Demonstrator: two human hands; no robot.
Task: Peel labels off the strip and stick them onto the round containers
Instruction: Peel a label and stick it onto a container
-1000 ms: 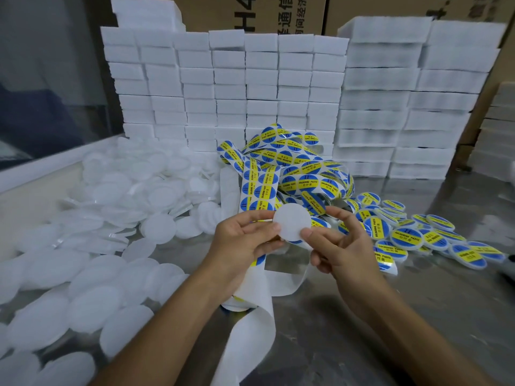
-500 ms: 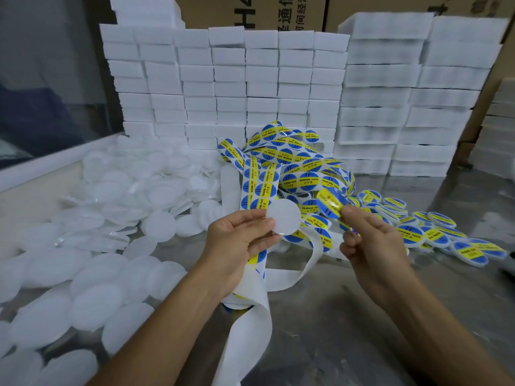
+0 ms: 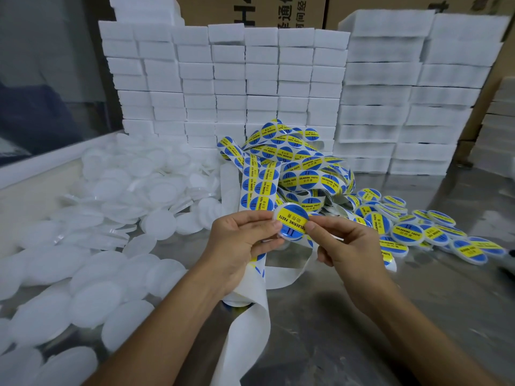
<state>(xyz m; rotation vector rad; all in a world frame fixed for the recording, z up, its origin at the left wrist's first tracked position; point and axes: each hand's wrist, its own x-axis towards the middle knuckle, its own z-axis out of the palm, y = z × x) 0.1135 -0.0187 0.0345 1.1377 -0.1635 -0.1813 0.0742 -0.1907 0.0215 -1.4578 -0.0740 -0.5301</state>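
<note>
We hold one round container (image 3: 292, 222) between both hands, close together above the metal table (image 3: 362, 330). The left hand (image 3: 239, 246) grips the container's left edge with thumb on top, and the label strip (image 3: 257, 188) runs up from under the same fingers; its bare backing (image 3: 245, 330) trails down over the table edge. The right hand (image 3: 345, 246) pinches the container's right edge, thumb on the blue-and-yellow label (image 3: 292, 218) now lying on the lid.

Judgement: the label is placed and the step in hand is seating it. To do it well, we sweep the right thumb from centre outward, keep the left grip steady, and check the label sits centred with no lifted rim.

The unlabelled containers (image 3: 111, 246) lie heaped to the left; the labelled containers (image 3: 418, 232) are spread to the right. Behind the tangled strip stand stacked white blocks (image 3: 250, 79) and cardboard cartons (image 3: 250, 9).
</note>
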